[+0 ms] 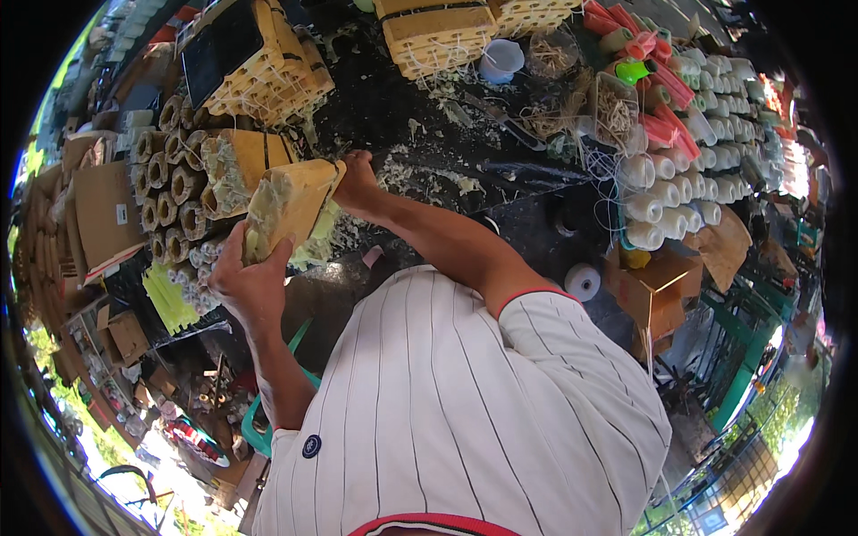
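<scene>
A yellow block (299, 192), with a pale waxy crust on its near end and a dark band round its far right end, is tilted above the left side of the dark work surface. My left hand (250, 272) grips its near lower end, thumb on one side and fingers on the other. Against the banded end, my right hand (359, 183) is closed with curled fingers; what lies inside them is hidden. Just behind is another yellow banded block (252, 161) with a crusted end. Light green sticks (170, 299) lie left of my left hand.
Stacks of yellow blocks with holes and white strings (438, 40) stand at the back. Pale scraps litter the black surface (393, 107). A whitish plastic cup (500, 61), rows of white rolls (661, 201) and an open cardboard box (657, 290) are to the right. Hollow brownish tubes (186, 183) are piled left.
</scene>
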